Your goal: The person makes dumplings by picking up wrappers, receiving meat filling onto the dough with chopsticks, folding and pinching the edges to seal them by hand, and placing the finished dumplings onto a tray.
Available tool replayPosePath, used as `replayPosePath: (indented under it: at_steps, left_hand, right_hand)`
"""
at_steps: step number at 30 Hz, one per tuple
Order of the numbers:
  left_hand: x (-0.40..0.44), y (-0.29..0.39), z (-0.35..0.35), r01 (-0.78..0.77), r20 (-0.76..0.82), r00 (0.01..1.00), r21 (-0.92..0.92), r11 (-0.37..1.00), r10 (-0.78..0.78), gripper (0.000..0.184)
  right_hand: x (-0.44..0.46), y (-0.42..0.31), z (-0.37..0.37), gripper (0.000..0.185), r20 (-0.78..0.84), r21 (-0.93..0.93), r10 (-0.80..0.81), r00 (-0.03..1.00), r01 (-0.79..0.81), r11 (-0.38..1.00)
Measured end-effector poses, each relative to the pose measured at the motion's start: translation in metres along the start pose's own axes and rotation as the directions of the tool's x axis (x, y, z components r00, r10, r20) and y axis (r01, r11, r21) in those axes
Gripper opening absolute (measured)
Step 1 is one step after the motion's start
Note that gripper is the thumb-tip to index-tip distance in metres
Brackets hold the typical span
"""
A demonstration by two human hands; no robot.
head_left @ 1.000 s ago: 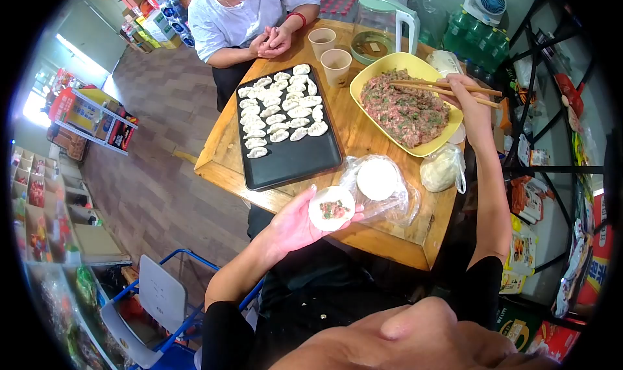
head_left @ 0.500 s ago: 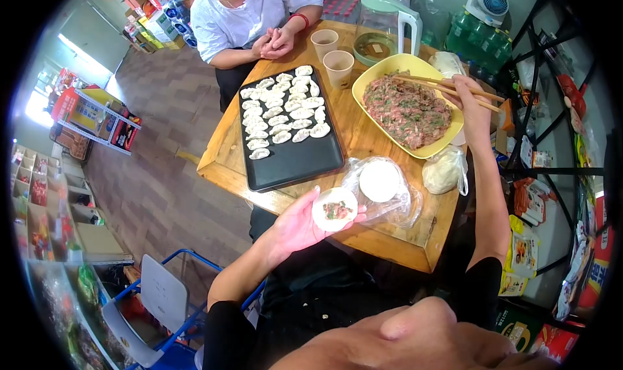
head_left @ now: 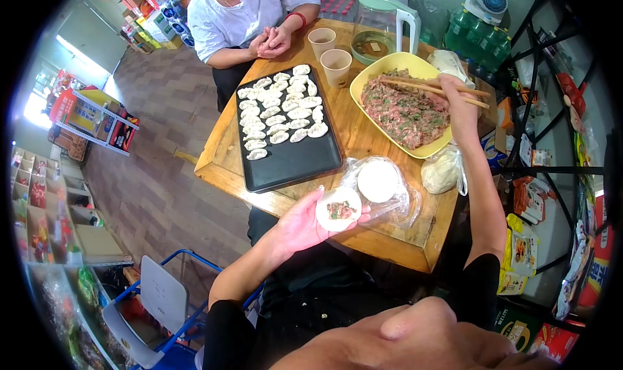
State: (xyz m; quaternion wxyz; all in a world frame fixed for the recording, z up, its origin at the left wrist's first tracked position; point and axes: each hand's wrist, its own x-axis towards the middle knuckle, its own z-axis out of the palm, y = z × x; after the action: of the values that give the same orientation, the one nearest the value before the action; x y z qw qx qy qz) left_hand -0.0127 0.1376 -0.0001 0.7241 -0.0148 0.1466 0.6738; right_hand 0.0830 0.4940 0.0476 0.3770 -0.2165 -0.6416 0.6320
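Observation:
On the palm of my left hand lies a round dough wrapper with meat filling at its centre. My right hand grips wooden chopsticks, whose tips rest over the meat mixture in a yellow bowl. Beside my left hand, a stack of wrappers sits on a clear plastic bag. Several folded dumplings stand in rows on a black tray. Dough in a plastic bag lies below the bowl.
Two paper cups and a clear pitcher stand near the table's far side. Across the wooden table a person sits with clasped hands. A chair is at lower left; shelving lines the right.
My right hand has moved slightly left over the bowl, carrying the chopsticks with it. My left hand and its wrapper have shifted a little to the right.

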Motion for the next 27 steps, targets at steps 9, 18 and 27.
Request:
replayPosePath:
  at_steps: [9,18,27]
  left_hand:
    - [0.006,0.002,0.001,-0.047,-0.053,0.997,0.042,0.998,0.049,0.067]
    - [0.023,0.012,0.029,-0.086,0.019,0.996,-0.034,0.996,0.087,0.065]
    - [0.017,0.005,0.024,-0.083,0.119,0.989,-0.068,0.994,0.091,0.075]
  right_hand:
    - [-0.016,-0.016,-0.028,0.026,-0.063,0.175,-0.037,0.997,0.047,0.984]
    - [-0.109,-0.042,-0.010,0.021,0.398,0.253,0.106,0.911,-0.220,0.942]
    - [-0.119,-0.046,-0.007,0.019,0.443,0.091,0.205,0.873,-0.271,0.958]
